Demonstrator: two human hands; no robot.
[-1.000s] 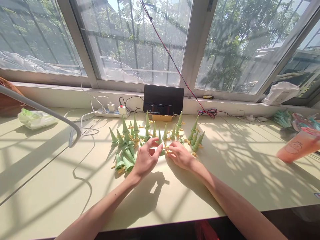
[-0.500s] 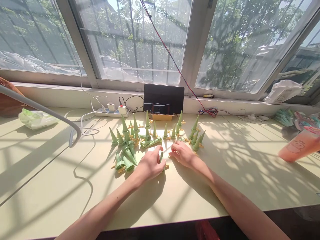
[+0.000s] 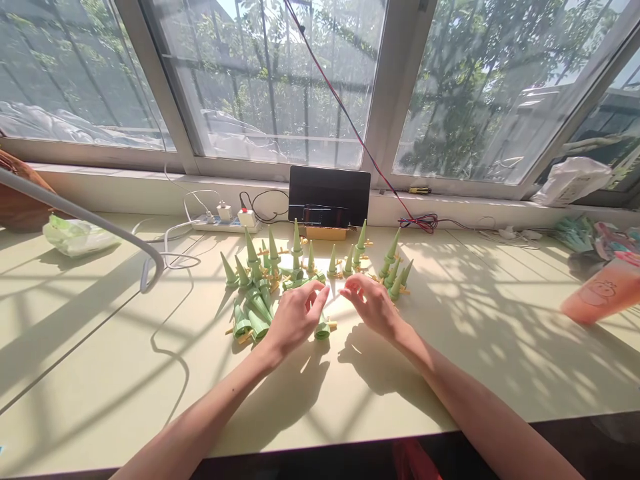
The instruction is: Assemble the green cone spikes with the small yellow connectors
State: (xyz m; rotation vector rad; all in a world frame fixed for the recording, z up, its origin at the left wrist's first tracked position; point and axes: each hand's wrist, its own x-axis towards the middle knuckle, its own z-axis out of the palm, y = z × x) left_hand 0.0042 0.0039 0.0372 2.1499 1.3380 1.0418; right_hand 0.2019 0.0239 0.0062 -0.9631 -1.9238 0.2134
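Note:
My left hand (image 3: 299,311) is raised over the table, thumb and forefinger apart and nothing visible between them. Just by its thumb is a green plant watering spike (image 3: 323,328) with a yellow valve, its wide end towards me and its other end hidden by the hand. Opposite, my right hand (image 3: 371,303) hovers with loosely bent fingers, apart from the table; I see nothing in it. Several more green spikes stand point up behind the hands, among them one spike (image 3: 361,247) at the back. Left of my left hand, other spikes (image 3: 257,303) lie in a heap.
A dark tablet (image 3: 329,197) leans on a stand at the back. A power strip (image 3: 225,223) with plugs sits left of it, and a grey curved bar (image 3: 100,213) crosses the left side. A bundle of cable (image 3: 423,222) and a pink cup (image 3: 600,290) are at right.
My left hand has lifted off the near spike, which now shows its open end towards me. My right hand has risen from the table, its fingers loosening.

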